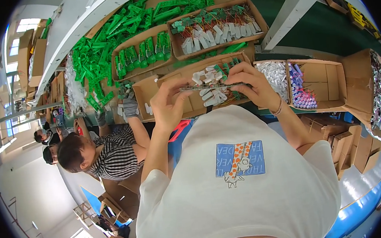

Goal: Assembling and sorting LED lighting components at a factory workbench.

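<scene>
Between my hands is a thin circuit board panel [212, 87], seen nearly edge-on, with small parts along its edge. My left hand [166, 104] pinches its left end between thumb and fingers. At the other end my right hand [252, 84] grips it, the fingers curled over the top. Under the panel lies an open cardboard box [146, 90] with white plastic pieces [207, 76] and small green boards on wires. The panel hides part of that box's contents.
Green plastic shells [118, 33] lie heaped at the back left. Behind stand a box of green units [144, 53] and a box of wired white parts [219, 30]. Purple and pink cylindrical cells [303, 95] sit at right. A co-worker's gloved hand [130, 106] is close at left.
</scene>
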